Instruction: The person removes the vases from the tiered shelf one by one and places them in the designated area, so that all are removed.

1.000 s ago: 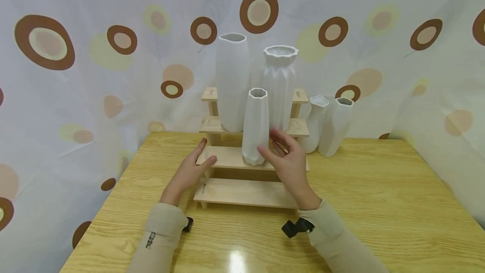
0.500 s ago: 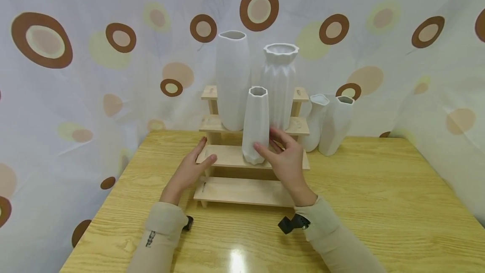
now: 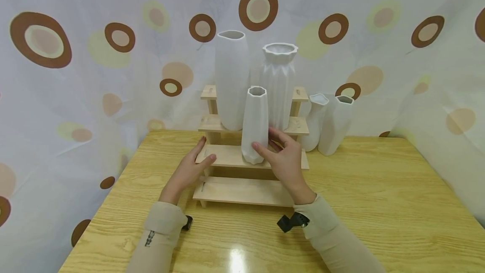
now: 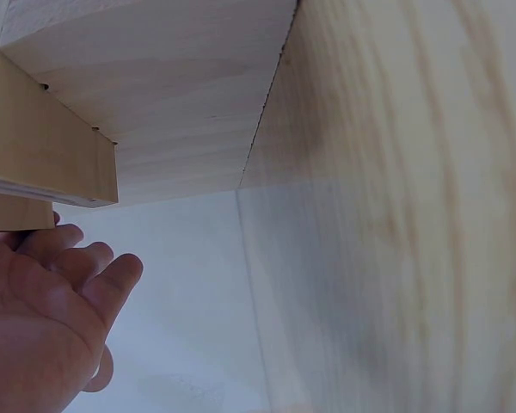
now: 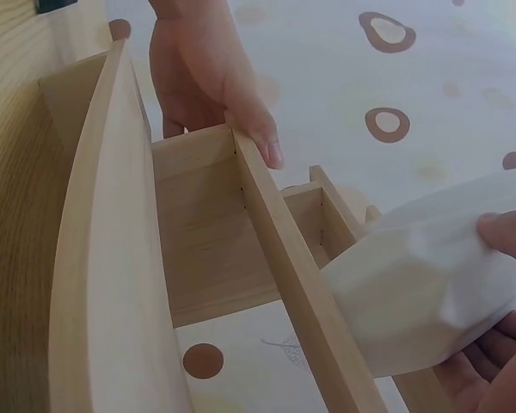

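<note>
Faceted white ceramic vase (image 3: 255, 125) upright on second step of stepped wooden rack (image 3: 246, 191); right hand (image 3: 285, 159), nearer than a second ago, now cupping its base, thumb touching. Left hand (image 3: 188, 171) unmoved, fingers straight, steadying rack's edge.

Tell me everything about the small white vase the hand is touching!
The small white vase is matte white, looks ceramic, with flat angled facets and an open, many-sided mouth. It stands upright on the second step from the bottom of the wooden stepped stand, in front of two taller white vases. The right hand holds its lower part, thumb in front and fingers behind. The left hand rests on the step's left end, not touching the vase.
</note>
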`<state>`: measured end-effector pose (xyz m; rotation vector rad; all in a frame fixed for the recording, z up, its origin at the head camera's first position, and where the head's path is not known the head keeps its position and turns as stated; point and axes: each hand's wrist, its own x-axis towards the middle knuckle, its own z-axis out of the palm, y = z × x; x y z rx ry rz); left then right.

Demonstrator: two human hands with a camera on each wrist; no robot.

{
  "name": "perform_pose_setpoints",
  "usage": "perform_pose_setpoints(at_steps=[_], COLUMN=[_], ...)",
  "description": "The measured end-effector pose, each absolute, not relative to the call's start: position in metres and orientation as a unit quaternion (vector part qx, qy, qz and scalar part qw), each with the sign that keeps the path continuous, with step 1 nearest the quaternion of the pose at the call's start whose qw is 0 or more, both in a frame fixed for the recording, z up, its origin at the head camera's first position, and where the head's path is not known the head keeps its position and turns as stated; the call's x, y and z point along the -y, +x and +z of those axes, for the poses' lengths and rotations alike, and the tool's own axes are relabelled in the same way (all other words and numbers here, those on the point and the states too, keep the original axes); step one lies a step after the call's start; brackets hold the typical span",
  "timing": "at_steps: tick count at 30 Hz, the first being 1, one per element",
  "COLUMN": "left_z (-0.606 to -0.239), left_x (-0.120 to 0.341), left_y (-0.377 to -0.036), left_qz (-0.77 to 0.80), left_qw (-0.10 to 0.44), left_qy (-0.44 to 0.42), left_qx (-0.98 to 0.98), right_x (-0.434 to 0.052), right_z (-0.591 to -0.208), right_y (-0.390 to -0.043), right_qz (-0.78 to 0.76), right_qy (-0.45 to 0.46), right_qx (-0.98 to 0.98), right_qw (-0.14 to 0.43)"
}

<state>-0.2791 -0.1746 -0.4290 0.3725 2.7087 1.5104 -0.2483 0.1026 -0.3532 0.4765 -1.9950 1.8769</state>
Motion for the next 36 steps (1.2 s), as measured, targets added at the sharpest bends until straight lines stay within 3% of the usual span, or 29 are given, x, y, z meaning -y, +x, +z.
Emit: perform_pose_setpoints(at_steps=[14,23,36], left_z=[-0.429,-0.429,-0.430], left_x=[0.176,0.175,0.176], left_y=[-0.280,-0.279,-0.280], left_qz=[0.480,0.486,0.488], left_qw=[0.010,0.011,0.012], left_qy=[0.125,0.122,0.123], left_qx=[-0.868,-0.865,-0.864], right_x=[-0.105,-0.118,-0.129], right_z=[-0.346,-0.363,-0.349], right_y=[-0.243,-0.253,-0.242], right_qz=[0.662,0.664,0.665], right_qy=[0.163,0.156,0.161], right_qx=[0.709,0.710,0.708], right_qw=[0.177,0.177,0.175])
